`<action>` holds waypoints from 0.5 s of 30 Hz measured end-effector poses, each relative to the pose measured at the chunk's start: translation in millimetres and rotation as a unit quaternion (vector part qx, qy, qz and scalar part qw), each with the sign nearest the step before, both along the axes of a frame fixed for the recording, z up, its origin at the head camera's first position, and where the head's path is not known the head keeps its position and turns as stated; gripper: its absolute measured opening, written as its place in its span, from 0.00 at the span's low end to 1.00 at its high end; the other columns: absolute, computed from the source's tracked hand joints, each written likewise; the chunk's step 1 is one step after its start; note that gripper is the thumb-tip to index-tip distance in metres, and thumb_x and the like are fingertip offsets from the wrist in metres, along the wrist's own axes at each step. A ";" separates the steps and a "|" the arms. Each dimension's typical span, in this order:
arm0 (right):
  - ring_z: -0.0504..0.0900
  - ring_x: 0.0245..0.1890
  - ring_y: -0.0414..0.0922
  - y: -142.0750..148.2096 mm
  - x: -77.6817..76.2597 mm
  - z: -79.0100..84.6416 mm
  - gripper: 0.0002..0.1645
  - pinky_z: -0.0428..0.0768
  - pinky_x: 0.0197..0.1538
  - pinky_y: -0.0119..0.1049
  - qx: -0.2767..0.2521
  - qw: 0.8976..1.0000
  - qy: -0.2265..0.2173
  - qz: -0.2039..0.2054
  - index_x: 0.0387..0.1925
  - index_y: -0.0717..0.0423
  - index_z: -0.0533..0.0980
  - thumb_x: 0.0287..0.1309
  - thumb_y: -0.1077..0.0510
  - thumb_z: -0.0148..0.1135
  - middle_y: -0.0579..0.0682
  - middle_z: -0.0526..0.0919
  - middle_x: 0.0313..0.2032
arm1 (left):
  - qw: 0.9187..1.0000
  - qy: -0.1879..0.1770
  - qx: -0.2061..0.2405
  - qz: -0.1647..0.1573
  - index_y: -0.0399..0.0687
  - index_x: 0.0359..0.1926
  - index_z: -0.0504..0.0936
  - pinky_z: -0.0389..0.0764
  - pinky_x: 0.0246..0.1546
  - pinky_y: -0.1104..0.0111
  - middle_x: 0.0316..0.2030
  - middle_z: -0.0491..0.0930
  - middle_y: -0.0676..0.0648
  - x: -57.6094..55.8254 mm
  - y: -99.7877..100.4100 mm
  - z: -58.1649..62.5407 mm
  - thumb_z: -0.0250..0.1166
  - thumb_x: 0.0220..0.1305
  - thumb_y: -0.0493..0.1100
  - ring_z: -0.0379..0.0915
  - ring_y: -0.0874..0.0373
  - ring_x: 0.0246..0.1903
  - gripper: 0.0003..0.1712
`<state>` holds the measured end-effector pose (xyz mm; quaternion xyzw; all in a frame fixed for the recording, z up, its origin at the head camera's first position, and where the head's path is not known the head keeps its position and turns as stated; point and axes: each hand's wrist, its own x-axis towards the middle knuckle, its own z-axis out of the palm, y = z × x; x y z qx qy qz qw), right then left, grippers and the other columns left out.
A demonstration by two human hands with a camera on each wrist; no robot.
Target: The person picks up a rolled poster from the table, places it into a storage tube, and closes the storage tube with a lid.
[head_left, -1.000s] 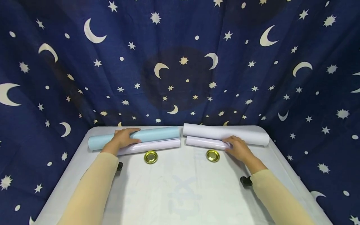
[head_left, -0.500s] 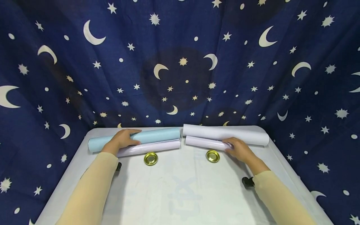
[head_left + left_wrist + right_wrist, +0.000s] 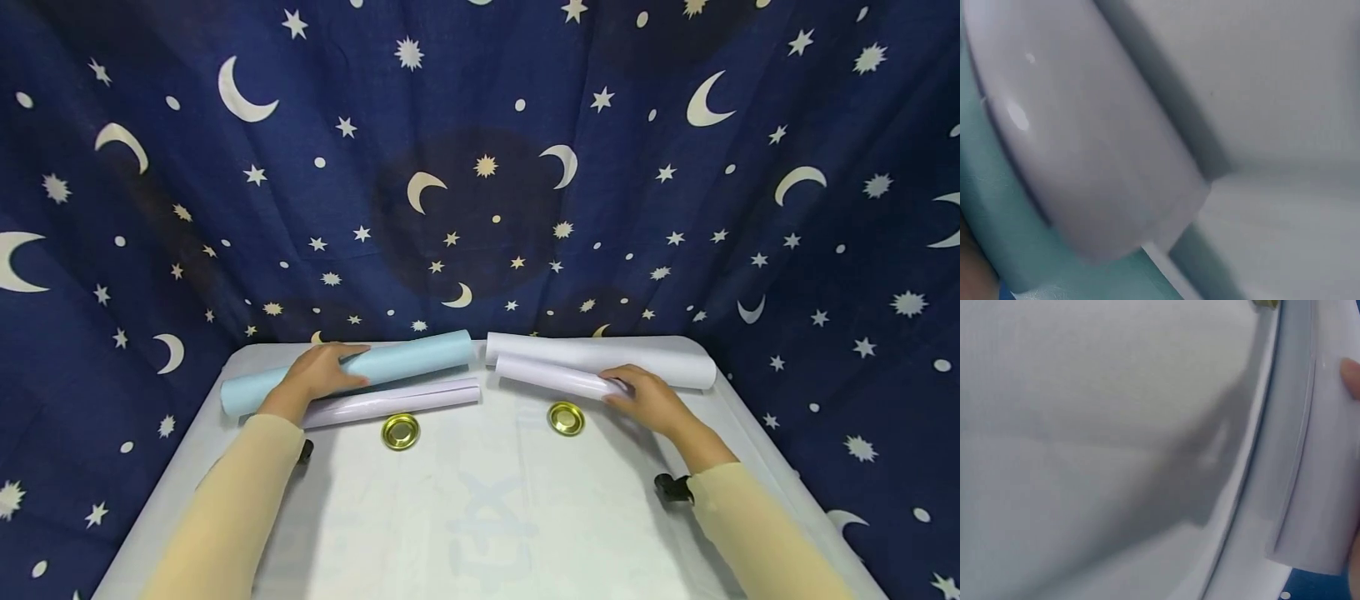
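My left hand [image 3: 318, 372] grips a light blue roll of sheet [image 3: 420, 352] from above, left of its middle. In front of that roll lies a glossy lilac roll [image 3: 405, 398], which fills much of the left wrist view and overlaps the blue roll [image 3: 997, 206] there. At the right, my right hand [image 3: 648, 402] holds the right end of a second lilac roll [image 3: 543, 375], with the thumb on its near side. Its left end overlaps a larger white roll [image 3: 667, 360] behind. In the right wrist view a fingertip [image 3: 1352, 378] presses on the lilac roll [image 3: 1329, 487].
Two small gold dishes [image 3: 401, 432] [image 3: 566, 418] stand on the white table [image 3: 480, 517] in front of the rolls. A dark blue curtain [image 3: 480, 192] with moons and stars hangs behind the table and along both sides. Black wrist mounts show near both sleeves.
The blue roll has shifted left, its right end now higher and apart from the lilac roll. The right-hand lilac roll has tilted, its left end rising over the white roll.
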<state>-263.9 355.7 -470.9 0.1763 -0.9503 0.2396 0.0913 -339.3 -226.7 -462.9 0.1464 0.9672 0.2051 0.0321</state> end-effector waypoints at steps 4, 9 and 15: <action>0.80 0.53 0.56 1.0 4.0 7.8 0.24 0.77 0.55 0.53 -0.003 1.000 0.011 0.005 0.56 0.54 0.81 0.57 0.57 0.74 0.56 0.83 0.53 | 0.999 0.032 -0.008 -0.007 0.63 0.70 0.73 0.71 0.59 0.40 0.66 0.71 0.37 7.2 -0.9 8.4 0.73 0.53 0.66 0.70 0.37 0.62 0.44; 0.81 0.50 0.54 2.7 10.3 19.5 0.24 0.78 0.51 0.52 -0.005 1.000 0.026 0.005 0.56 0.54 0.81 0.57 0.56 0.74 0.56 0.83 0.53 | 0.997 0.071 -0.016 -0.018 0.65 0.70 0.73 0.73 0.57 0.41 0.64 0.74 0.39 18.5 -1.5 17.7 0.73 0.53 0.67 0.71 0.37 0.60 0.43; 0.81 0.48 0.53 4.4 15.5 31.4 0.25 0.77 0.49 0.51 0.000 0.999 0.042 -0.004 0.56 0.53 0.81 0.57 0.54 0.74 0.56 0.84 0.52 | 0.994 0.101 -0.021 -0.034 0.66 0.70 0.73 0.71 0.60 0.41 0.64 0.75 0.41 36.3 -1.7 24.4 0.73 0.54 0.65 0.70 0.38 0.62 0.42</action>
